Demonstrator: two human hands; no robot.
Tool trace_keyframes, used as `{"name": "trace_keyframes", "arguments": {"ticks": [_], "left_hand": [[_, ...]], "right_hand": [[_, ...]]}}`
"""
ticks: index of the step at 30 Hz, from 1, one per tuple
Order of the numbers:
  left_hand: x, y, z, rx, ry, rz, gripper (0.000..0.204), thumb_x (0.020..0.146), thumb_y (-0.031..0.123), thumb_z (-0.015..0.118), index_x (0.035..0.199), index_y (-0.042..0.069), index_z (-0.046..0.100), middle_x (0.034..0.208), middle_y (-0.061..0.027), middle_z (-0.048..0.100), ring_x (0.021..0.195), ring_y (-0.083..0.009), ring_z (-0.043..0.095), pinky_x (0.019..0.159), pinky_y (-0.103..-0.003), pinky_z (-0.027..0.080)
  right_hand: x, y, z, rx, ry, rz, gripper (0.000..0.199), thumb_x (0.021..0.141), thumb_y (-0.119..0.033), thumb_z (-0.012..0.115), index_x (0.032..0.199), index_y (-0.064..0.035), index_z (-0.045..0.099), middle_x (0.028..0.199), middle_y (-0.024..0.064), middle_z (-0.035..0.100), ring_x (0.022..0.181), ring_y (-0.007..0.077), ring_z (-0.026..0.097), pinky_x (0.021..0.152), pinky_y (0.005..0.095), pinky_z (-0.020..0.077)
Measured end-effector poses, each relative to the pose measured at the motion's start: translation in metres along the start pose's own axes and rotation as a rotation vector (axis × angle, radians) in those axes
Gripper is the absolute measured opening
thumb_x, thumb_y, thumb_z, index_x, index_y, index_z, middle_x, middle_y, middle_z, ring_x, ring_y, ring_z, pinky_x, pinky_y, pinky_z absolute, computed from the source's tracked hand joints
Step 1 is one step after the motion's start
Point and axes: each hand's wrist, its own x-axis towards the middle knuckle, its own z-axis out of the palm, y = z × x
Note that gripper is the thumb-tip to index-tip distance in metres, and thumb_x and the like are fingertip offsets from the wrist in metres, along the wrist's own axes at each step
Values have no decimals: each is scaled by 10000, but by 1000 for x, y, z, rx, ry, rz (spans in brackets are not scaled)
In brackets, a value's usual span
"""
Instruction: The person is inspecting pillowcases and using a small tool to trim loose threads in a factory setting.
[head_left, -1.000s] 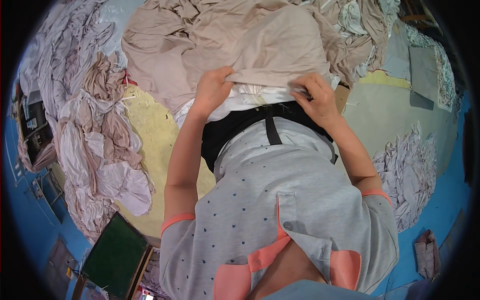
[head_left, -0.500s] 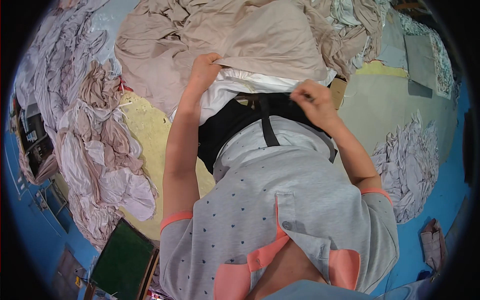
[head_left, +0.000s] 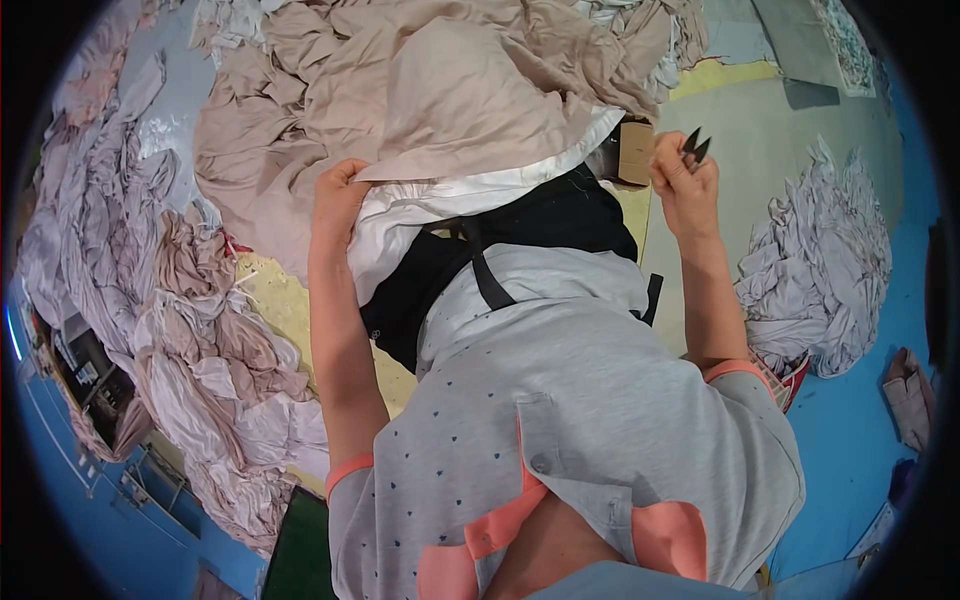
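Left hand grips the edge of the beige fabric, fingers closed on it where it drapes over the white cloth at my lap. Beside that, black cloth lies across my front. Right hand is raised and closed around small black snips, tips pointing up, near a small cardboard box.

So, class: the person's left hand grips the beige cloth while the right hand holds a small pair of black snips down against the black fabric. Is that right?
Not quite. In the head view the right hand holds the black snips raised, clear of the black fabric. The left hand does grip the beige cloth.
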Motion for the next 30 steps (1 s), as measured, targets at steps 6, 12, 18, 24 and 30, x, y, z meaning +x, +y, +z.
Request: {"name": "trace_keyframes", "arguments": {"ticks": [6,12,18,24,30], "left_hand": [[-29,37,8,379,65,225,266,757,53,689,1011,-3,637,883,-73,641,815,-165,599,731,-280,464],[-49,62,64,542,61,784,398,711,94,719,1086,36,601,1125,-135,593,1037,-319,546,895,-397,428],[-47,60,91,434,17,820,284,737,45,704,1006,13,617,1051,-118,620,955,-295,575,826,-369,461],[-54,49,79,320,78,668,219,793,1,662,1009,-7,627,1027,-121,639,879,-204,615,759,-294,497],[-65,44,66,287,184,649,194,799,-7,654,992,-13,635,991,-110,652,841,-194,616,755,-277,495]], "right_hand": [[29,19,-53,-65,199,-59,208,942,-177,567,779,-50,538,655,-18,456,512,42,333,444,202,214],[32,80,-59,-964,95,-215,181,855,-127,670,990,-9,647,794,6,607,621,72,517,528,211,409],[-11,58,25,-630,-137,-141,299,745,-150,766,993,-8,679,801,111,653,676,170,603,659,288,484],[-9,23,42,-794,-268,-21,161,813,-111,707,844,27,632,775,57,659,702,94,564,649,261,469],[-11,-45,9,-286,-87,120,135,846,-71,633,760,-42,534,711,-23,460,633,75,394,594,211,339]]}}
